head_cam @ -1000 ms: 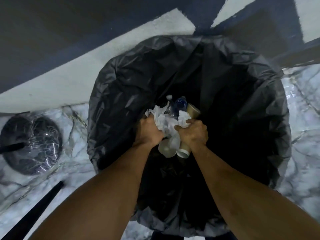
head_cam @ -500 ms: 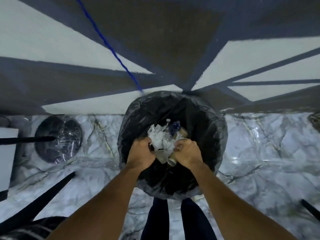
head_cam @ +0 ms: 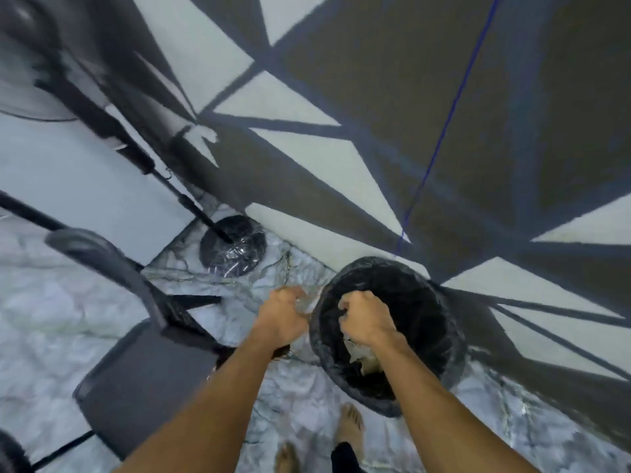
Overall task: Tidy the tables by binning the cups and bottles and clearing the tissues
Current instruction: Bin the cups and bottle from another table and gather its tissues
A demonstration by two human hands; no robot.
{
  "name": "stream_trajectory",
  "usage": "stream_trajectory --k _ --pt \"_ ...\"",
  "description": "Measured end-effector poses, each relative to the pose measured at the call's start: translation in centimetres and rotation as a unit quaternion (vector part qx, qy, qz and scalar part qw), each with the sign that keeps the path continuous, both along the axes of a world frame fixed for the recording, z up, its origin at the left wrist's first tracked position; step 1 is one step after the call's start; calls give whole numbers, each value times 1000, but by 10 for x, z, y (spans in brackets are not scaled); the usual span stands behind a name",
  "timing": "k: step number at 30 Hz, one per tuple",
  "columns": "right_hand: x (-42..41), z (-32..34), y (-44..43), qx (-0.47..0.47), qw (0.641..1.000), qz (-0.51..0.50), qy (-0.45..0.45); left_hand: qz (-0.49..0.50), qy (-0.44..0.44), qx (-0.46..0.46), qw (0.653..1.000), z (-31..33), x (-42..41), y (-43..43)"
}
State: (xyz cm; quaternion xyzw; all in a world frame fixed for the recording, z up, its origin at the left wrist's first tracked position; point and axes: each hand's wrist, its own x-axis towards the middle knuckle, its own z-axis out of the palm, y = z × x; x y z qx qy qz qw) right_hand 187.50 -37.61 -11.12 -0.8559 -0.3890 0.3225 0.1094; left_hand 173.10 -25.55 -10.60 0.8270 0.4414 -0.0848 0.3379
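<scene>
The right hand [head_cam: 367, 319] sits just right of the frame's centre, over the mouth of the round bin lined with a crumpled black plastic bag [head_cam: 440, 322]. Its fingers are curled inward in a loose fist and nothing can be seen between them, though the palm side is hidden, so whether it grips anything cannot be told. Just under its wrist, inside the bag, lies a pale heap of crumpled white tissue and a tan paper cup [head_cam: 363, 358]; the blur makes it hard to separate the pieces, and no bottle can be made out.

The left hand [head_cam: 281, 315] is just left of the bin's rim, over the floor, apart from the right hand. Its fingers are also curled, and something faint and clear or whitish shows at the fingertips; it is too blurred to say what it is or whether it is held.

Both bare forearms run down to the bottom edge of the frame. Between them, at the bottom centre, two bare feet [head_cam: 350, 426] stand on the white grey-veined marble floor [head_cam: 51, 322].

To the lower left stands a dark grey chair with a curved backrest [head_cam: 143, 377]. Above the left hand, a round black stand base wrapped in shiny film [head_cam: 234, 245] rests on the marble, with a black pole rising toward the upper left. The bin stands against a wall painted in white, grey and brown angular shapes [head_cam: 341, 158], which fills the upper frame, and a thin blue cord [head_cam: 444, 131] runs down it to the bin.
</scene>
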Motion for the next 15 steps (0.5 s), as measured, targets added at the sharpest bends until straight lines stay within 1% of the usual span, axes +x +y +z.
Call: stream_trajectory --k 2,6,11,15 --pt "-32 21 19 9 998 53 -18 37 1 10 999 20 -40 1" --pt "-108 53 52 23 987 159 -23 112 -19 33 993 48 -130 -1" --pt "-222 80 76 40 953 296 -48 228 -24 64 971 69 -270 -17" --pt "-319 90 81 35 920 387 -43 313 -9 77 947 80 -382 -45"
